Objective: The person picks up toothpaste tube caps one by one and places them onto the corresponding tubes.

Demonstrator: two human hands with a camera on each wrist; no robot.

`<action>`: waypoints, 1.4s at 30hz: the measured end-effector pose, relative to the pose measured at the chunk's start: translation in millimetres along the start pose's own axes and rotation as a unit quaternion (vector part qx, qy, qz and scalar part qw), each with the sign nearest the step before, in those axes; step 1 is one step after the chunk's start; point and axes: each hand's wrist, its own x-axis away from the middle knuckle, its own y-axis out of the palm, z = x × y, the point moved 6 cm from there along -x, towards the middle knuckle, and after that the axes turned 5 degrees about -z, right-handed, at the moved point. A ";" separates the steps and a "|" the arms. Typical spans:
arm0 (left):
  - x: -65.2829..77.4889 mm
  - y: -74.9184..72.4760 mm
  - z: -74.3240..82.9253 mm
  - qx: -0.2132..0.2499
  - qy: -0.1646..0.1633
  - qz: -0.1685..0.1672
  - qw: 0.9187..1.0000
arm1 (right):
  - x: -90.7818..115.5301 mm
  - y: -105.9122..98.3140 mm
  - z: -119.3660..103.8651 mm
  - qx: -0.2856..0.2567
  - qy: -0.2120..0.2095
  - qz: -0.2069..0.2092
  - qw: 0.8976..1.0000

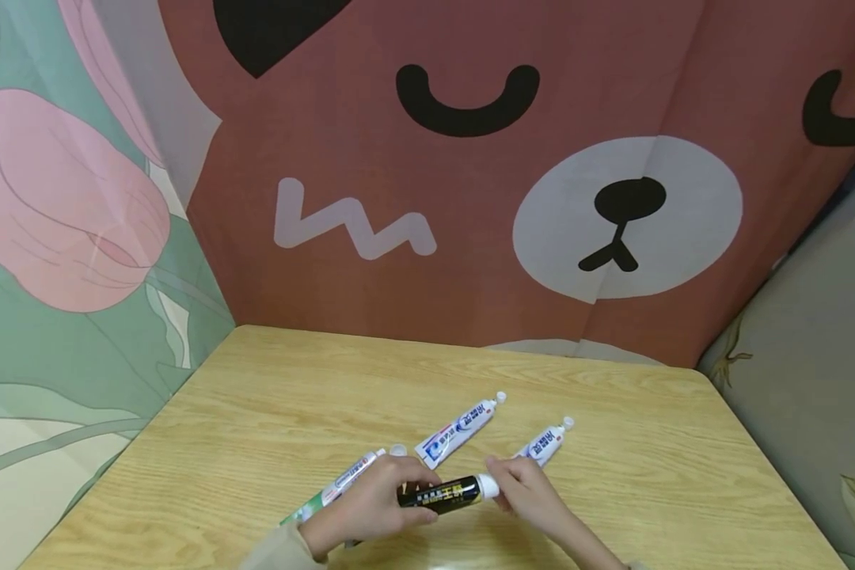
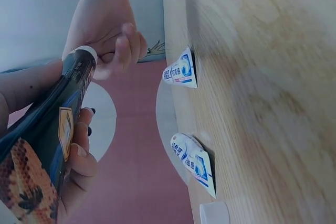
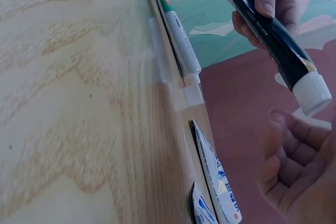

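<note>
My left hand (image 1: 381, 495) grips a black toothpaste tube (image 1: 447, 495) around its body, thumb on one side and fingers on the other. The tube is held above the table, its white cap (image 3: 312, 94) pointing right. Beside that cap is my right hand (image 1: 530, 495); in the right wrist view its fingers (image 3: 294, 153) are loosely bent, with a gap between them and the cap. Two white-and-blue toothpaste tubes (image 1: 459, 434) (image 1: 543, 445) lie beyond the hands, and a white-and-green toothpaste tube (image 1: 335, 484) lies partly behind my left hand.
A loose white cap (image 1: 397, 450) sits near the white-and-green tube's tip. Small white caps (image 1: 501, 397) (image 1: 568, 423) are at the ends of the two blue-printed tubes. The wooden table (image 1: 292, 388) meets a printed bear curtain (image 1: 370, 301) at the back.
</note>
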 end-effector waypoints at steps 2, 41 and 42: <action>0.2 -0.5 0.0 0.006 0.000 0.004 1.000 | 1.9 -3.1 -3.2 0.005 -0.009 0.008 1.000; 11.7 -1.1 -15.0 0.194 -0.095 -0.065 0.974 | 11.3 -9.2 2.3 -0.093 -0.086 -0.010 0.992; 12.1 -1.1 -16.0 0.215 -0.099 -0.065 0.969 | 11.2 -9.6 2.4 -0.094 -0.083 -0.007 0.992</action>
